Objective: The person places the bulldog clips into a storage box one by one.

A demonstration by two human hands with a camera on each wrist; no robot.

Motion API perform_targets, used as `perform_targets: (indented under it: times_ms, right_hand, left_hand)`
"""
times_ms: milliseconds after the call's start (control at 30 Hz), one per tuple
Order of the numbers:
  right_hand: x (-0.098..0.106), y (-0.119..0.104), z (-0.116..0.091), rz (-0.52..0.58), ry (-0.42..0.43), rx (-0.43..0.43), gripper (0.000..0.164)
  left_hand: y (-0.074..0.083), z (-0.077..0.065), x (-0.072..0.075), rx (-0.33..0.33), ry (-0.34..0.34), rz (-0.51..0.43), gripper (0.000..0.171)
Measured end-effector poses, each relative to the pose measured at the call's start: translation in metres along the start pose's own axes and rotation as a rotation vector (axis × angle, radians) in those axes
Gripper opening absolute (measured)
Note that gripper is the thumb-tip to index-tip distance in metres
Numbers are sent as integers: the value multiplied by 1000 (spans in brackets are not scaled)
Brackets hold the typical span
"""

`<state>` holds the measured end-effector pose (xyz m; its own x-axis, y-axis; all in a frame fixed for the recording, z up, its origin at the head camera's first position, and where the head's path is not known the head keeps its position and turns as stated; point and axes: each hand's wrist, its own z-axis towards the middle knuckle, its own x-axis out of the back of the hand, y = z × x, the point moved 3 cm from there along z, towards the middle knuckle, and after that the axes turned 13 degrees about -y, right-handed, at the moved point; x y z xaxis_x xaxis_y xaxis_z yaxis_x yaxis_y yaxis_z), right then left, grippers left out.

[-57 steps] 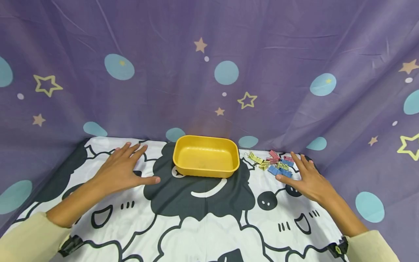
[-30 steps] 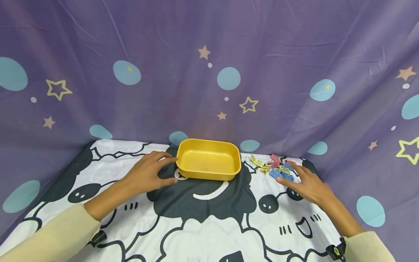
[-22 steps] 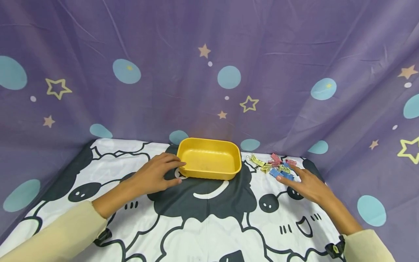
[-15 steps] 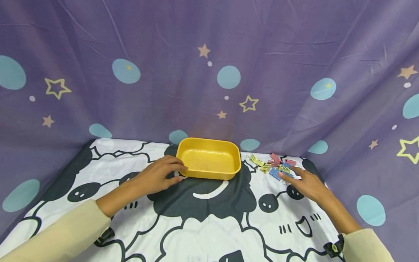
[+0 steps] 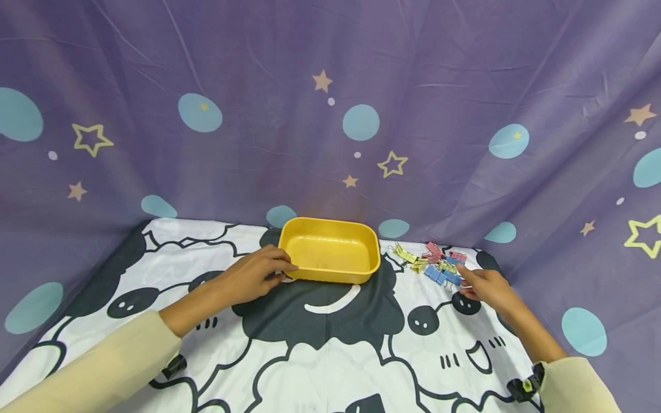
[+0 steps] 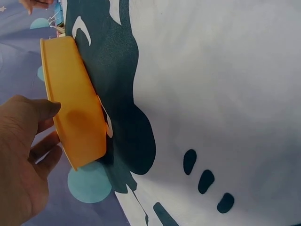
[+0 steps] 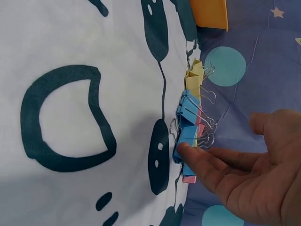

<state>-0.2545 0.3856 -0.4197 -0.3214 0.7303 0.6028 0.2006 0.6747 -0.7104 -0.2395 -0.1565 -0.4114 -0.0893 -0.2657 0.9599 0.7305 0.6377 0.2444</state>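
A yellow rectangular bin [image 5: 330,276] stands at the back of the cloth. My left hand [image 5: 255,275] grips its near left corner, fingertips at the rim; in the left wrist view a digit presses on the wall just under the rim of the bin [image 6: 77,103]. To the right lies a small heap of binder clips: yellow clips [image 5: 405,253], red clips [image 5: 434,249] and blue clips [image 5: 435,274]. Beside that heap is my right hand [image 5: 488,287], turned sideways. In the right wrist view one fingertip touches a blue binder clip [image 7: 187,135], while the thumb stands apart from it.
A white cloth [image 5: 330,373] with black cartoon sheep covers the table. Right behind the bin and clips, a purple curtain [image 5: 258,172] with stars and blue spots hangs down to the cloth's far edge. It also runs along both sides.
My left hand has come in from the left and taken hold of the bin's rim. My right hand has turned sideways at the blue clips, drawing its fingers closer together.
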Motion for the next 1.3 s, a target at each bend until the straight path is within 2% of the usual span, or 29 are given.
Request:
perform_targets:
  times_ms: [300,400,600,767,1033,1300]
  right_hand:
    - [-1,2,6,190,-8,25,55]
    - [-2,5,8,231,23,13,56]
    - [-5,11,11,222,110,-38,62]
    - [-6,11,12,255,149,-15,56]
    - [-3,15,14,341,146,22,44]
    - [4,19,11,392,142,34,34]
  left_hand:
    - [-3,5,0,-45,27,21,36]
    - [-4,5,-1,-38,26,21,37]
    - [-5,4,-3,-31,20,15,41]
    - [-5,5,-4,-31,16,24,43]
    - [-5,7,-4,-28,-3,23,45]
    - [-6,7,-4,-31,27,50,45]
